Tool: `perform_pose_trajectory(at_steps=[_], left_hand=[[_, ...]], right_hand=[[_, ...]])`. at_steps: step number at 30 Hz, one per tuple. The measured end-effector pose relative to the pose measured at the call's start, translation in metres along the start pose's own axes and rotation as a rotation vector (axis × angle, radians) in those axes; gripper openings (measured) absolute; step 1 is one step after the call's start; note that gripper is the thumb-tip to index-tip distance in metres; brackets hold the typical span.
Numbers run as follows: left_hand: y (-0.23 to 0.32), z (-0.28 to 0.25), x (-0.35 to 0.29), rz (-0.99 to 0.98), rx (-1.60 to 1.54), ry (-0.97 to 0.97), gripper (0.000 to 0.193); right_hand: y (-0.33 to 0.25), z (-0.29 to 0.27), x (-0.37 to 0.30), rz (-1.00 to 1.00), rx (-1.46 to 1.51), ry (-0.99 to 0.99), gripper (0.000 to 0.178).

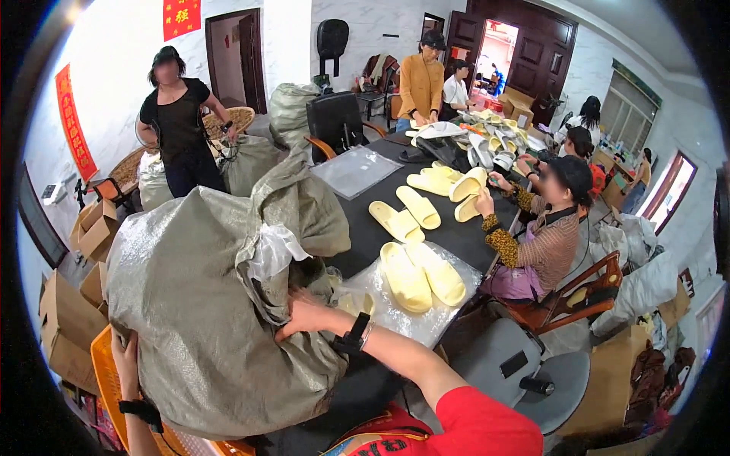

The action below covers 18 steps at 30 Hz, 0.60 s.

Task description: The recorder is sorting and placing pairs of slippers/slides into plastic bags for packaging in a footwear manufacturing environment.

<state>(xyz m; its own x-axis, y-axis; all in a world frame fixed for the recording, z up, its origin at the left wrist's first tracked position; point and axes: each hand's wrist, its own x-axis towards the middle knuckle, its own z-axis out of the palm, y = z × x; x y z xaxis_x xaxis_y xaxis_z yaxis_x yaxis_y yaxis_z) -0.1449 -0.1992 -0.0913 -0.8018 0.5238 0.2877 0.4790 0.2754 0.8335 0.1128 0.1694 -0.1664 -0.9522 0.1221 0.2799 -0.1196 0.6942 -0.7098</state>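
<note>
A large grey-green woven sack [220, 304], bulging and gathered at its neck, fills the near left. White plastic film [275, 247] pokes out at the neck. My right hand [304, 315] grips the sack's side below the neck, fingertips hidden in its folds. Against the sack's left side rests my left hand [125, 365], its fingers stretched upward and partly hidden, beside an orange plastic basket [106, 372]. Just right of my right hand, a pair of pale yellow slippers [417, 277] lies on a clear plastic bag [407, 327] on the dark table [365, 220].
More yellow slippers [403, 216] and a mixed slipper pile [494, 137] cover the table further back. A co-worker [544, 243] at the right holds slippers. Another person [179, 129] stands beyond the sack. Cardboard boxes [72, 323] stand left; a grey chair [509, 372] stands right.
</note>
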Motion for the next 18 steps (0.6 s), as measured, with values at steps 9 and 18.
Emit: perform_pose_trajectory(at_steps=[9,18], left_hand=[[0.046,-0.015,0.063,0.071,-0.638,0.130,0.046],[0.063,0.010,0.084,0.170,-0.620,0.040,0.043]], right_hand=[[0.003,0.006,0.023,0.074,0.161,0.390,0.043],[-0.021,0.005,0.081,0.235,0.423,0.816,0.024]])
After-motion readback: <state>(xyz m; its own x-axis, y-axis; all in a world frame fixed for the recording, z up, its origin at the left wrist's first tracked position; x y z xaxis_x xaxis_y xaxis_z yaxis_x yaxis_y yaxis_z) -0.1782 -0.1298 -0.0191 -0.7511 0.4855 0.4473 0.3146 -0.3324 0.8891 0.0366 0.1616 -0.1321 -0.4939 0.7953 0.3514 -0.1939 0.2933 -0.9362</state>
